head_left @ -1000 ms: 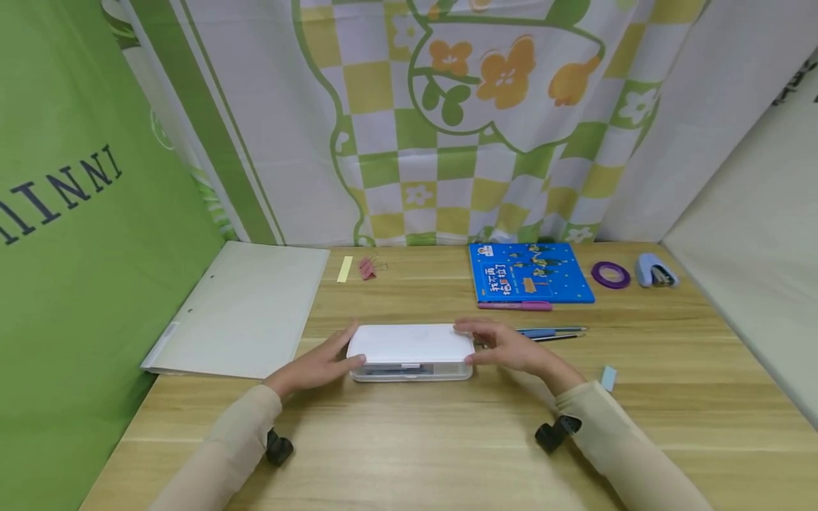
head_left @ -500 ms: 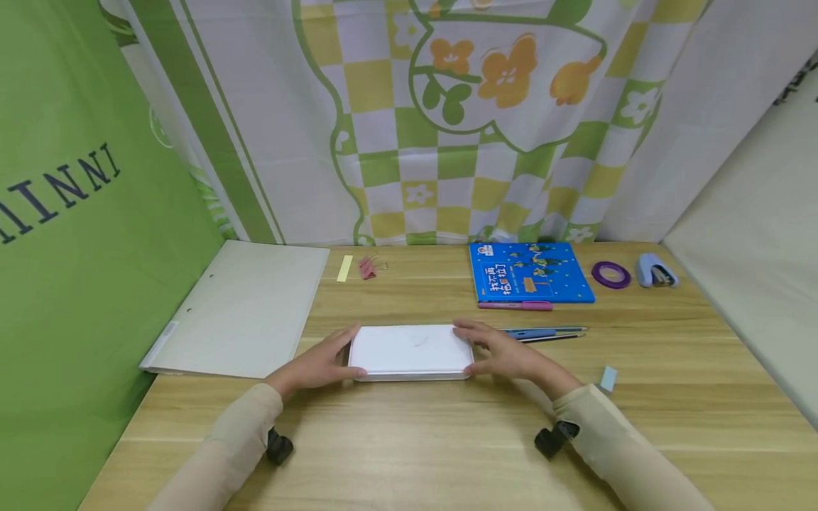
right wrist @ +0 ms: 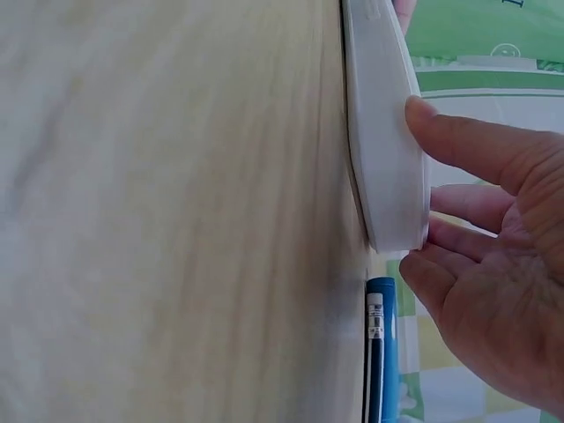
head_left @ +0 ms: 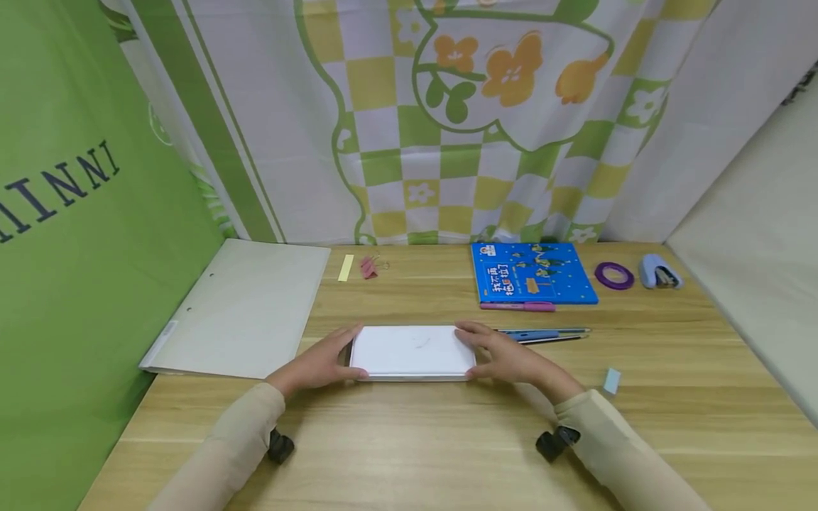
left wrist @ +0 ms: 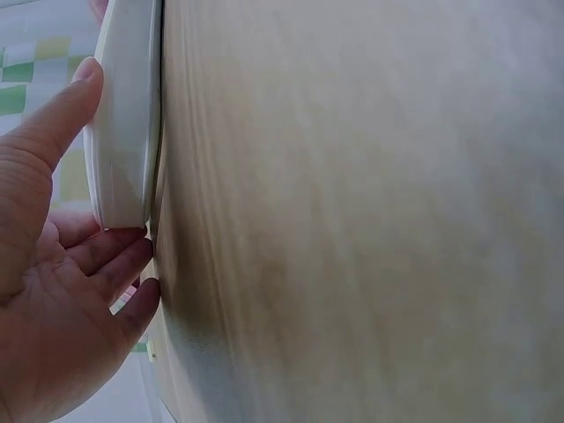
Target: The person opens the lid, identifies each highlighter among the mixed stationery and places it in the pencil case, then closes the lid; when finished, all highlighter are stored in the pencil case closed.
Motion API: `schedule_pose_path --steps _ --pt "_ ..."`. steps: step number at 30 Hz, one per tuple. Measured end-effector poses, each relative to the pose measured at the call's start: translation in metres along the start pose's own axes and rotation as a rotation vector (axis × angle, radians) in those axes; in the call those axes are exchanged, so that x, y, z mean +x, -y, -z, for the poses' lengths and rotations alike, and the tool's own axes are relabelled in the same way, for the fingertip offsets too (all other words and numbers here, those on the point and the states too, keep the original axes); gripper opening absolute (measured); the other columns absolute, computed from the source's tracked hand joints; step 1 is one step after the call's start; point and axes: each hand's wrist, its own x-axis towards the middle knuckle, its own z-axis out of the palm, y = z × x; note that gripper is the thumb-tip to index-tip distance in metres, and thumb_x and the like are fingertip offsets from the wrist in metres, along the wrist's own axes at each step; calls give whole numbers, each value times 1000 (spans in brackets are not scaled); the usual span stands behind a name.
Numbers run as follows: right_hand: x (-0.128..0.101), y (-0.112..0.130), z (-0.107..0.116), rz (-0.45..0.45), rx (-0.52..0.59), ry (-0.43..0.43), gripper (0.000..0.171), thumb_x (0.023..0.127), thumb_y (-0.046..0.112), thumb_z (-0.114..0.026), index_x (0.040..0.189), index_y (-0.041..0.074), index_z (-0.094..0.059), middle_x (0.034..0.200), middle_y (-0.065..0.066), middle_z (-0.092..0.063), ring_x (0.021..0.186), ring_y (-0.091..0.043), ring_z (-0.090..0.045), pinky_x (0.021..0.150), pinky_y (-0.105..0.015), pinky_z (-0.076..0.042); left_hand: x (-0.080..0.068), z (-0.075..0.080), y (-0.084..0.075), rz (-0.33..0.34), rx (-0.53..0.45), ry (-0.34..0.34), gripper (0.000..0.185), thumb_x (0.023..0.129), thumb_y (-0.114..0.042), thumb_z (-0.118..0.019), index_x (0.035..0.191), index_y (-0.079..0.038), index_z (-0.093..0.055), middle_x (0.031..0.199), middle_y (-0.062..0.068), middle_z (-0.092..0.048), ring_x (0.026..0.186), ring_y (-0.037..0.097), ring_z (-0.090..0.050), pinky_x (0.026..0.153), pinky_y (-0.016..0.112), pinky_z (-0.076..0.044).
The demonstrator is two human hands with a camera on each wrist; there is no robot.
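A white plastic pencil case (head_left: 414, 350) lies on the wooden table in front of the person, its lid down flat. My left hand (head_left: 321, 360) grips its left end, thumb at the front edge and fingers around the end and far corner. At the opposite end, my right hand (head_left: 508, 355) holds it the same way, thumb in front and fingers behind. From the left wrist, the thumb touches the upper edge of the case (left wrist: 125, 123) while fingertips meet its end. The right wrist view has the fingers against the end of the case (right wrist: 386, 141); its inside is hidden.
Several pens and pencils (head_left: 543, 335) lie beyond the right hand, with a light blue eraser (head_left: 611, 381) nearer. Behind are a blue book (head_left: 533, 273), pink pen (head_left: 517, 306), purple tape roll (head_left: 614, 276) and stapler (head_left: 660, 272). A folder (head_left: 249, 305), yellow strip (head_left: 346, 268) and pink binder clips (head_left: 369, 267) stand left.
The lid of the pencil case was partly raised at the front a second ago and has come down shut. Both hands stay at its ends.
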Motion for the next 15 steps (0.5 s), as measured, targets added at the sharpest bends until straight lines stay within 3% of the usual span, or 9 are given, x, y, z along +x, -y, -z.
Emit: schedule_pose_path --steps 9,15 --pt "1 -4 -2 29 16 -14 74 81 17 -75 142 -3 -38 150 -20 -31 136 -40 -28 106 -53 -28 0 0 2 -4 -5 4 97 81 -46 -71 148 5 -21 150 24 -26 137 39 -25 110 50 -21" --pt "-1 -10 4 12 62 -37 76 83 23 -73 143 -3 -34 146 -24 -34 131 -42 -35 104 -53 -32 -2 3 0 6 -48 43 99 84 -44 -69 148 7 -14 152 27 -18 139 41 -18 111 52 -18"
